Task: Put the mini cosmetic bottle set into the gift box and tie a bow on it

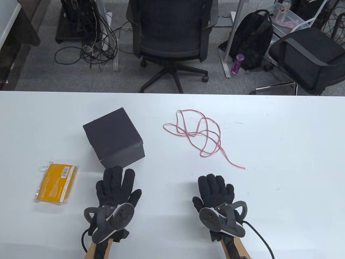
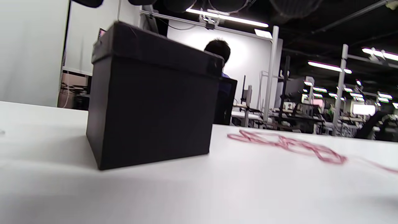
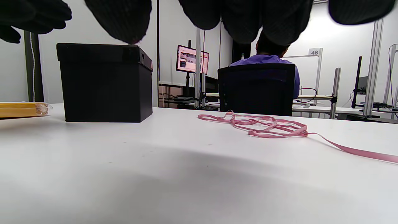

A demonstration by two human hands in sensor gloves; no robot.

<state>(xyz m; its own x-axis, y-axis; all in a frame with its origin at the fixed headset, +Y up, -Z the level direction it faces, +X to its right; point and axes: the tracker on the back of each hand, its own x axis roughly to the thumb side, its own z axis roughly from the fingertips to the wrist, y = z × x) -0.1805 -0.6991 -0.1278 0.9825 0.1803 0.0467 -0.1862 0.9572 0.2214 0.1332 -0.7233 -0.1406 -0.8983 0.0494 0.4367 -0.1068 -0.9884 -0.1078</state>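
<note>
Closed black box [image 1: 113,136], pink ribbon [image 1: 200,133], orange packet [image 1: 56,183] — flat hands below.

Lidded gift box [image 1: 113,136] hides its inside — ribbon [image 2: 289,146] blurred in left wrist view.

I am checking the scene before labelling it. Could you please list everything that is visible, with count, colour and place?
box: 1, black, lid on, table left of centre
ribbon: 1, pink, loose tangle, table centre-right
packet: 1, orange in clear wrap, table near left
table: 1, white
office chairs: 2, black, beyond table
backpack: 1, black, on floor
bottle: 1, purple, by backpack
cables: black bundle, floor far left
person: 1, purple shirt, seated in background
left hand: black glove, flat, just short of box
right hand: black glove, flat, holding nothing
</note>
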